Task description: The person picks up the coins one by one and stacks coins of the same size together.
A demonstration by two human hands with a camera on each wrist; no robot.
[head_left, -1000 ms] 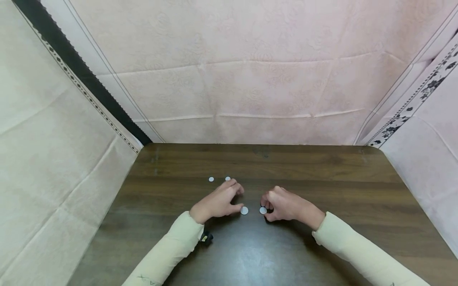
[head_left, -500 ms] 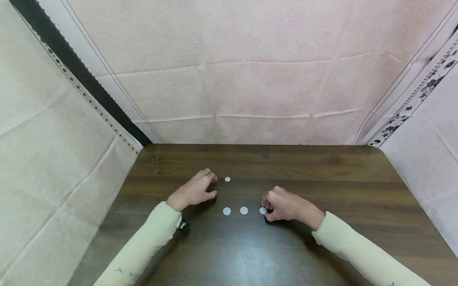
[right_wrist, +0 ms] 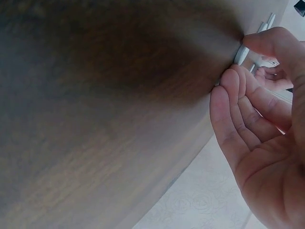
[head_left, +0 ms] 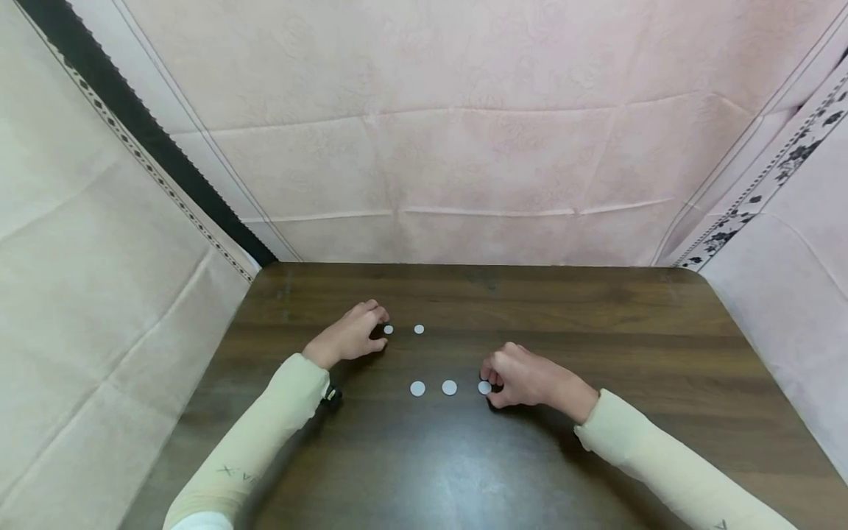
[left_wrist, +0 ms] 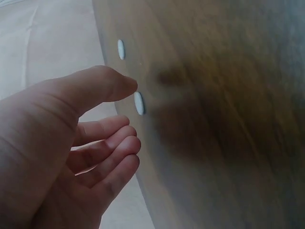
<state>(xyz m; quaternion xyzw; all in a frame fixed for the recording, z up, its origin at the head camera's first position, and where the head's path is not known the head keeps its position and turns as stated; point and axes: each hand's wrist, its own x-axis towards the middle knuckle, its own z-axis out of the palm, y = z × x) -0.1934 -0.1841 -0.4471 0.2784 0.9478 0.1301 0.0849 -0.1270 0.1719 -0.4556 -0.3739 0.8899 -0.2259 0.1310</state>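
Observation:
Several small round white discs lie on the wooden table in two rows. At the right end of the near row, my right hand (head_left: 523, 377) pinches a white disc (head_left: 485, 387) between thumb and fingers, flat on the tabletop. The right wrist view shows this pinched disc (right_wrist: 241, 55) edge-on. To its left lie the middle disc (head_left: 449, 387) and the left disc (head_left: 417, 389). My left hand (head_left: 349, 335) is beside the far row's left disc (head_left: 388, 330), thumb and fingertips spread apart around it. In the left wrist view that hand (left_wrist: 90, 129) holds nothing.
The far row's other disc (head_left: 419, 329) lies just right of the left hand. Behind the brown wooden table (head_left: 563, 309) hangs a pale cloth (head_left: 464, 162), with more cloth at both sides. A small black device (head_left: 333, 397) sits at the left wrist.
My left hand has moved left and away from the body, from beside the near row to the far-left disc, which it uncovered again. My right hand stays on its disc.

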